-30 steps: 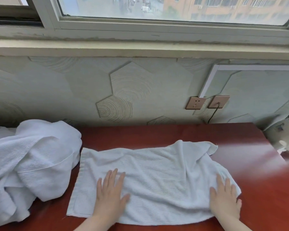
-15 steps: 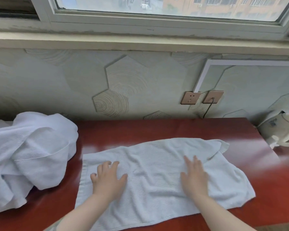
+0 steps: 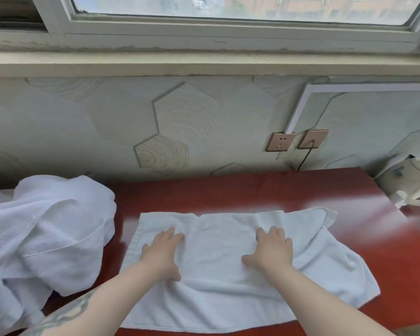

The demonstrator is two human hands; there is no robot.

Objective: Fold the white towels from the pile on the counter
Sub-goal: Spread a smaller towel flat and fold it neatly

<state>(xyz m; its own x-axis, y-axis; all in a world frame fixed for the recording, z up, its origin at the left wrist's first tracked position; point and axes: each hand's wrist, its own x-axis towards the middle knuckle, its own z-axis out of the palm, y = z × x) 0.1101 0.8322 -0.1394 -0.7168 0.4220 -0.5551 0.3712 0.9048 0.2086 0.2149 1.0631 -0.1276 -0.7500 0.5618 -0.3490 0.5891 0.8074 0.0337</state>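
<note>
Setting: red-brown desk [image 3: 264,192] under a window, against a wall with hexagon-patterned panels.
Left hand [image 3: 161,254]: flat, fingers spread, pressing the left half of the towel [image 3: 218,294].
Right hand [image 3: 270,252]: likewise flat and open, palm down on the towel's middle-right.
Towel: one white towel spread across the desk near its front edge; right end rumpled, far right corner turned over.
Pile [image 3: 44,241]: unfolded white towels heaped at the left, just beside the spread one.
Handling: soft, light, limp terry; likely wrinkles easily. Best taken by pinching corners or hem edges.
</note>
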